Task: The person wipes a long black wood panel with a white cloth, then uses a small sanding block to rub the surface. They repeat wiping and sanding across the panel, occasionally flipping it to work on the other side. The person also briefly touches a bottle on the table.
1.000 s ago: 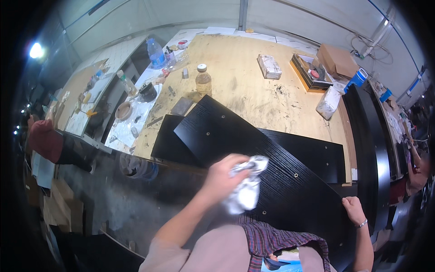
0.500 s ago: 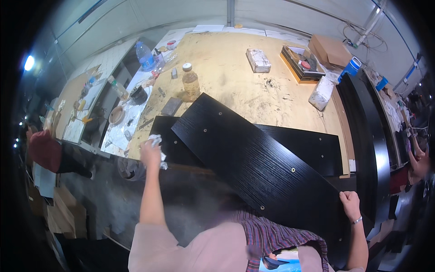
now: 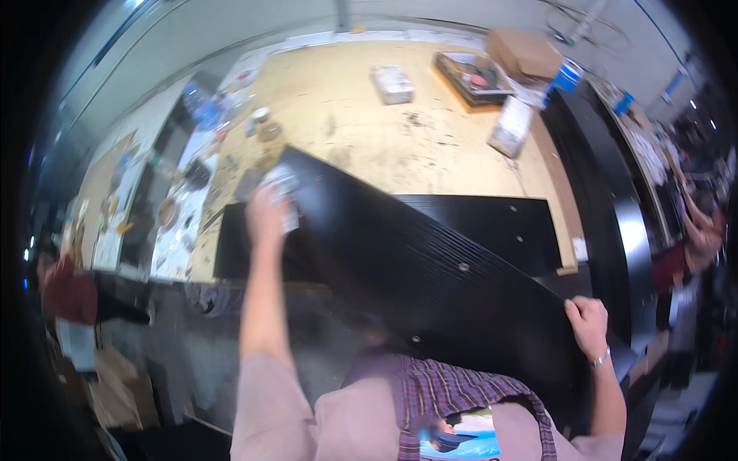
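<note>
A long black wood-grain panel (image 3: 400,261) slants across the table's front edge, its near right end close to my body. My right hand (image 3: 588,324) grips the panel's right edge, fingers curled over it. At the panel's far left end is my left hand (image 3: 265,211), blurred by motion and closed on a crumpled white cloth (image 3: 286,188) that lies against the panel. Beneath it, flat on the table, rests a second black panel (image 3: 500,223); its middle is covered. Small round metal fittings show in both panels.
The stained wooden table (image 3: 330,100) carries a capped bottle (image 3: 269,134), two whitish wrapped blocks (image 3: 393,84) and an open box (image 3: 473,81). A blue can (image 3: 565,77) stands at the right, near tall black boards (image 3: 607,177). People are at both sides.
My left hand has moved with the cloth from beside the panel onto its far left end. My right hand keeps its hold on the edge. The whole view has shifted.
</note>
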`<act>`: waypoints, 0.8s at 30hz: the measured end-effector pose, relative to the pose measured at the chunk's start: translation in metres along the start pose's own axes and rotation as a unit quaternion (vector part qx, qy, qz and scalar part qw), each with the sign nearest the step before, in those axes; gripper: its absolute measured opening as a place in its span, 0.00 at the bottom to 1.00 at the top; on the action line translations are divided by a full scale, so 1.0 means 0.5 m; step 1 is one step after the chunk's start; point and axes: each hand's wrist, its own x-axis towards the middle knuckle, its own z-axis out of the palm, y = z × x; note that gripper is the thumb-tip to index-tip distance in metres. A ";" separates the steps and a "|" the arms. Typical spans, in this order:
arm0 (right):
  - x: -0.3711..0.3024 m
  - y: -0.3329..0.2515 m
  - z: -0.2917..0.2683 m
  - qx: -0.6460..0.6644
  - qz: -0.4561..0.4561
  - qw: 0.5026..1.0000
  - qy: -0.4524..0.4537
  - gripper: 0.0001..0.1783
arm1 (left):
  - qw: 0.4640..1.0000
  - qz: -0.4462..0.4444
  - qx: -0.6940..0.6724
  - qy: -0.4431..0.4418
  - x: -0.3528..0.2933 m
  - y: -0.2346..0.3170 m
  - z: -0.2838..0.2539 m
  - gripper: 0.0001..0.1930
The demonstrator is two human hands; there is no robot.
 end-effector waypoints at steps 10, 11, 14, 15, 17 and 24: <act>0.060 0.015 -0.040 0.020 0.035 0.998 -0.040 0.25 | 0.847 -0.304 -0.307 -0.310 -0.371 -0.092 -0.101 0.11; 0.064 0.009 -0.039 0.024 0.031 0.998 -0.044 0.25 | 0.808 -0.302 -0.375 -0.339 -0.415 -0.005 -0.075 0.14; 0.066 0.003 -0.039 0.033 0.034 0.998 -0.051 0.26 | 0.646 -0.314 -0.574 -0.394 -0.477 0.063 -0.013 0.17; 0.060 0.005 -0.037 0.035 0.031 0.998 -0.041 0.26 | 0.623 -0.340 -0.596 -0.376 -0.486 0.073 0.003 0.17; 0.049 0.004 -0.036 0.042 0.038 0.998 -0.034 0.25 | 0.749 -0.275 -0.370 -0.477 -0.454 0.083 -0.027 0.16; 0.017 0.011 -0.007 0.033 0.062 0.997 -0.024 0.26 | 0.872 -0.061 -0.384 -0.299 -0.150 0.220 -0.138 0.24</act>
